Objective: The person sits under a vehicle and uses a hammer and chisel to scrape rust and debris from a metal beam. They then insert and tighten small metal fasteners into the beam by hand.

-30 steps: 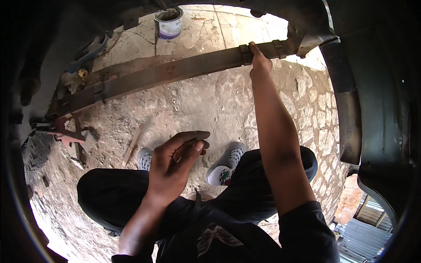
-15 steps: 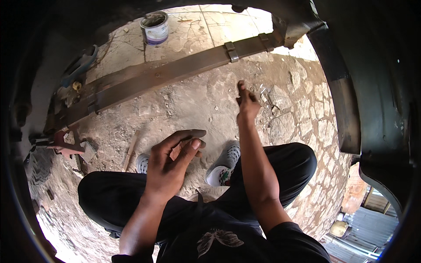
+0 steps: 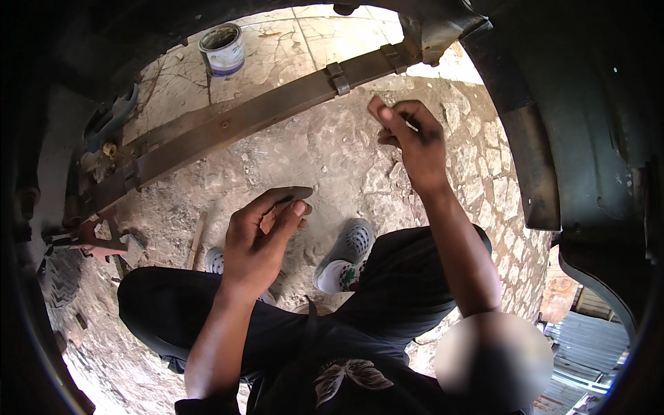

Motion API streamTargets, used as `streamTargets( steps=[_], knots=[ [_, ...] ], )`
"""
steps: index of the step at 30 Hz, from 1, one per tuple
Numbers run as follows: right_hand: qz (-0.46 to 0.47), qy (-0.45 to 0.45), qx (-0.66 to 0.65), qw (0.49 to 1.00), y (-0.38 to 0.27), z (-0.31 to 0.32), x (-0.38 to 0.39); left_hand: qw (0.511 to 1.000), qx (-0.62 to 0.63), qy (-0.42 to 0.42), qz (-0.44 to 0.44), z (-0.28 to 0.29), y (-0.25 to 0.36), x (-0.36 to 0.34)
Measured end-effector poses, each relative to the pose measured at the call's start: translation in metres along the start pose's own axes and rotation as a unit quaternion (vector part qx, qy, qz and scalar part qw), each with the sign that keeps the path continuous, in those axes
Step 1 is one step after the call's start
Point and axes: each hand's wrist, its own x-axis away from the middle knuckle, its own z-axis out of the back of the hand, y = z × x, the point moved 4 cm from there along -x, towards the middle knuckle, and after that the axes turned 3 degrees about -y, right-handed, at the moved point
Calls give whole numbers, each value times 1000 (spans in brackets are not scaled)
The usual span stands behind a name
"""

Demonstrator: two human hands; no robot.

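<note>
- Left hand (image 3: 259, 242) raised over the lap, palm turned up toward the camera, fingers half curled.
- Left grip: thumb and forefinger pinched on a thin flat brownish strip (image 3: 287, 196); strip lies across the fingertips, roughly level, pointing right.
- Right hand (image 3: 415, 138) held higher and further out, arm stretched forward, just below the leaf spring (image 3: 256, 114).
- Right grip: fingers closed round a small pale reddish piece (image 3: 377, 107), one end poking out above the thumb; a dark thin item also in the fingers, too small to identify.
- Right hand near the spring but apart from it.
- Leaf spring: long rusty stacked bar, running diagonally from lower left to upper right, banded by a metal clip (image 3: 339, 77) near its upper end.
- Spring's upper end meets a bracket (image 3: 432, 31) on the dark underbody.
- Paint can (image 3: 222, 48), open, upright on the paved ground beyond the spring.
- Red jack part (image 3: 93, 238) at left, beside a tyre (image 3: 59, 277).
- Wooden stick (image 3: 196, 238) flat on the stone ground (image 3: 332, 159), left of the left hand.
- Seated cross-legged in dark trousers; grey perforated shoes (image 3: 346, 252) between the knees.
</note>
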Motion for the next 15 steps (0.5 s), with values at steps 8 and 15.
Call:
streamTargets(
  steps=[8, 15],
  knots=[
    [-32, -121, -98, 987, 29, -49, 83, 995, -91, 24, -46, -9, -38, -7],
    [-130, -252, -125, 951, 39, -80, 113, 996, -76, 5, -48, 0, -37, -2]
  ],
)
